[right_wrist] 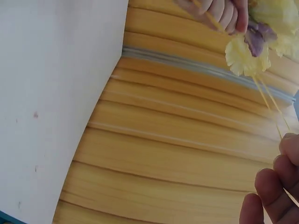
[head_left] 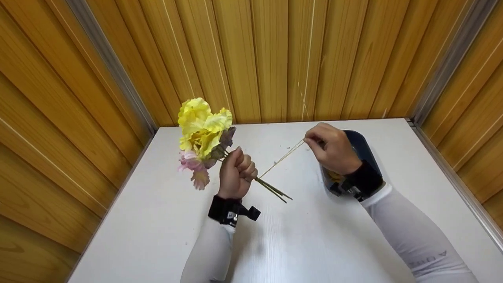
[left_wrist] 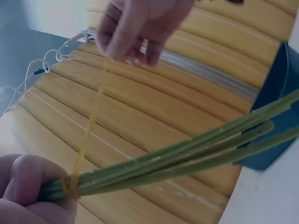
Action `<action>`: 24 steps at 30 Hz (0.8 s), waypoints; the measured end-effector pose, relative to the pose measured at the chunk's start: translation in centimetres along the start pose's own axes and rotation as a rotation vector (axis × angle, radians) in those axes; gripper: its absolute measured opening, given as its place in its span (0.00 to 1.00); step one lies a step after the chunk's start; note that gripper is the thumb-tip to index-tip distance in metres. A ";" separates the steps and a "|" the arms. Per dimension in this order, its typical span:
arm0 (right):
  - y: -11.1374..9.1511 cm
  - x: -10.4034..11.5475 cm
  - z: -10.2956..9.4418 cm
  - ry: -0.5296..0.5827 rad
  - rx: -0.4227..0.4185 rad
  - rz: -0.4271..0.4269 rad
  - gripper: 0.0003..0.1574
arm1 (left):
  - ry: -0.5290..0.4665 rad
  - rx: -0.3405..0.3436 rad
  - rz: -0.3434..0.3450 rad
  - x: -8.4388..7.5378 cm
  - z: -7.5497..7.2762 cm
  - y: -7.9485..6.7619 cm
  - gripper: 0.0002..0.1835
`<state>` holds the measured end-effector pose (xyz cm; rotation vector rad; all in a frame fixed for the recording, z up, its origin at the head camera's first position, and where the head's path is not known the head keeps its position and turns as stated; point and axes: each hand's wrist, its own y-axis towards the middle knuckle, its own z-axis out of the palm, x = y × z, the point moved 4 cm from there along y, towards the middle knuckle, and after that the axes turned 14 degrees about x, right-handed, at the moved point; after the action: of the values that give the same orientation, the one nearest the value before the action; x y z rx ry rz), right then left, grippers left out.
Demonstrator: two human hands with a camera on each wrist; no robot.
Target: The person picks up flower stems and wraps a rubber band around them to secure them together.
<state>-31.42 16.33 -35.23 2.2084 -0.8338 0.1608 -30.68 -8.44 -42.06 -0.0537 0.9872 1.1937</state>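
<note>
My left hand grips a bunch of artificial flowers by its green stems. Yellow blooms, pink ones and a few dark purple petals stick out above the fist; the bare stem ends point down to the right. A yellow rubber band loops around the stems right beside the left fingers. Its other end is pinched between thumb and fingers of my right hand, which holds it stretched taut, up and away from the stems. In the right wrist view, two strands of the band run to the right fingertips.
A dark blue tray stands on the white table under the right wrist, with yellowish bands partly visible inside. Wood-patterned panels enclose the table at the back and sides. A coiled white cord hangs in the left wrist view.
</note>
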 end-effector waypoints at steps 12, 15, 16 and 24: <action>0.4 -4.6 5.4 0.069 0.051 0.198 0.05 | -0.656 0.190 0.001 0.4 1.4 0.0 0.24; -0.2 -4.0 8.8 0.101 0.116 0.213 0.05 | -0.693 0.163 0.156 -0.2 1.5 0.1 0.23; -0.5 -3.6 9.9 0.101 0.141 0.204 0.05 | -0.690 0.146 0.210 -0.4 1.5 0.0 0.23; -3.2 2.5 14.0 0.132 0.286 -0.003 0.05 | -0.384 -0.021 0.535 -2.7 0.4 -0.4 0.22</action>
<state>-29.48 6.93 -46.19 2.4327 -0.7733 0.4445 -30.15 -10.39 -40.20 0.4332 0.6624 1.6266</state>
